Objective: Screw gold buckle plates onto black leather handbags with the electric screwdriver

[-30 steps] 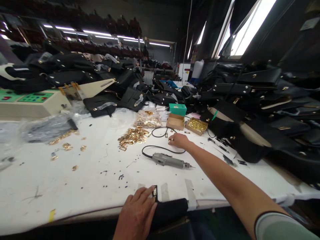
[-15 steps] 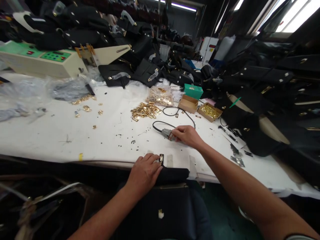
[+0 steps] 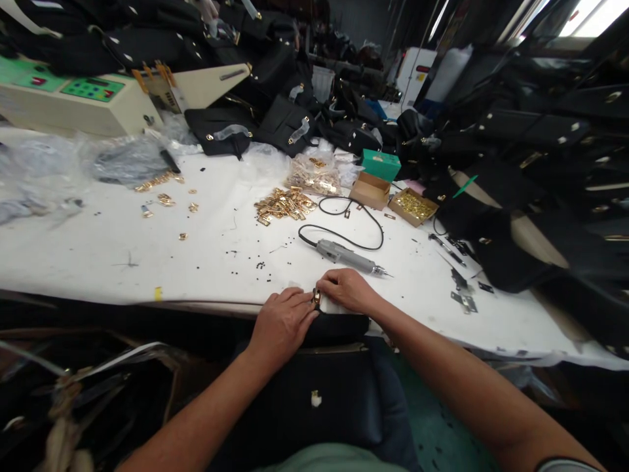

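Note:
A black bag [image 3: 339, 387] lies in front of me, its upper part against the table's front edge. My left hand [image 3: 285, 321] is closed on the bag's black tab [image 3: 317, 307], fingers pressed along its left side. From the right, my right hand [image 3: 346, 290] pinches a small gold metal plate [image 3: 317, 296] over that tab; the fingertips partly cover it. A grey electric screwdriver [image 3: 346, 255] lies on the table just beyond my right hand, bit pointing right, touched by neither hand. Its black cord [image 3: 339, 229] loops behind it.
Beyond the screwdriver lie a pile of gold plates [image 3: 284, 204] and a bag of gold parts [image 3: 314, 176]. A cardboard box [image 3: 413, 206] holds small gold pieces. A green box [image 3: 381, 164] stands behind. Black bags [image 3: 531, 216] are heaped right; a beige machine [image 3: 98, 105] stands left.
My right hand has left the screwdriver and come toward me to the tab, carrying a small gold plate. The screwdriver now lies uncovered. My left hand has stayed at the tab.

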Demonstrator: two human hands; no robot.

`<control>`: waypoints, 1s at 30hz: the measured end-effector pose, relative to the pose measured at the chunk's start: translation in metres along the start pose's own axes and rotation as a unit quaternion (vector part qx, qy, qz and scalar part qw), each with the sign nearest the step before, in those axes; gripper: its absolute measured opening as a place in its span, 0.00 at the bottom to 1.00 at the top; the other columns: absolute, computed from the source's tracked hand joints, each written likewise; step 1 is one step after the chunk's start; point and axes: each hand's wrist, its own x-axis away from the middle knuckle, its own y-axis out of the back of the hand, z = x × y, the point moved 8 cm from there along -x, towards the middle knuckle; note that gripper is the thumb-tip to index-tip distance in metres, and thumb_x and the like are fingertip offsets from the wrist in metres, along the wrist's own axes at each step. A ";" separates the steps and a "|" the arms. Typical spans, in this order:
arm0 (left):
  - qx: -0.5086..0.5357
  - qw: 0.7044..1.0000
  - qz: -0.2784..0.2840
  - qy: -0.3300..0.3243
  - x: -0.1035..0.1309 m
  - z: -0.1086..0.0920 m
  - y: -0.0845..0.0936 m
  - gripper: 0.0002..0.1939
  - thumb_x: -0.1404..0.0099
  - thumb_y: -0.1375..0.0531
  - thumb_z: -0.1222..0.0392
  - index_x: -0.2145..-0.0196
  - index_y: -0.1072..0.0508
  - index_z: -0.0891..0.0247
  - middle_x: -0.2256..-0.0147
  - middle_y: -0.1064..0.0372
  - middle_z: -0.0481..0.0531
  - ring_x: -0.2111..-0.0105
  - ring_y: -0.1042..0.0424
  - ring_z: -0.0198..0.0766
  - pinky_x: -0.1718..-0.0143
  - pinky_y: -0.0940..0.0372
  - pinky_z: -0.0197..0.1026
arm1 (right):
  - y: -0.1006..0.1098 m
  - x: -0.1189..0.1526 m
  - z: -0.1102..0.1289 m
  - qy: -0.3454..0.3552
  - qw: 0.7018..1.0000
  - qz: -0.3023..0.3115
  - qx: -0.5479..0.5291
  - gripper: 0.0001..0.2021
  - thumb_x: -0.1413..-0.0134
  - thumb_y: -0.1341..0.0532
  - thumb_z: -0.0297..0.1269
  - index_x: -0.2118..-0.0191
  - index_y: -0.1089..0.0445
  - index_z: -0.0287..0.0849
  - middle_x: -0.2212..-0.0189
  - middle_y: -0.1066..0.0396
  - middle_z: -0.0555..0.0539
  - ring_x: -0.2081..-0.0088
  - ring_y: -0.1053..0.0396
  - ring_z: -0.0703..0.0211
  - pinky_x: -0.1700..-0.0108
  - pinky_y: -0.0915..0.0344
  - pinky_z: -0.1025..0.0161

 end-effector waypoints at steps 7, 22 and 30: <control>0.023 0.999 0.004 0.021 -0.001 0.002 0.001 0.08 0.29 0.41 0.59 0.54 0.25 0.59 0.52 0.23 0.52 0.48 0.30 0.47 0.51 0.35 0.52 | 0.000 -0.001 -0.003 -0.022 0.999 0.015 -0.022 0.15 0.37 0.42 0.43 0.69 0.23 0.42 0.77 0.27 0.52 0.74 0.35 0.63 0.70 0.46 0.65; 0.026 0.999 0.022 0.027 -0.002 0.002 0.001 0.11 0.30 0.41 0.60 0.51 0.25 0.60 0.53 0.24 0.54 0.49 0.30 0.46 0.51 0.34 0.50 | -0.004 0.003 0.004 0.002 0.996 -0.031 0.086 0.14 0.36 0.41 0.46 0.66 0.21 0.47 0.67 0.22 0.49 0.65 0.31 0.58 0.67 0.48 0.63; 0.024 0.999 0.025 0.013 -0.004 0.000 0.000 0.10 0.29 0.41 0.61 0.53 0.23 0.58 0.53 0.23 0.52 0.49 0.31 0.46 0.52 0.34 0.50 | -0.003 0.007 -0.005 -0.012 0.997 -0.081 -0.003 0.08 0.43 0.34 0.43 0.62 0.21 0.46 0.68 0.22 0.51 0.66 0.28 0.60 0.64 0.41 0.65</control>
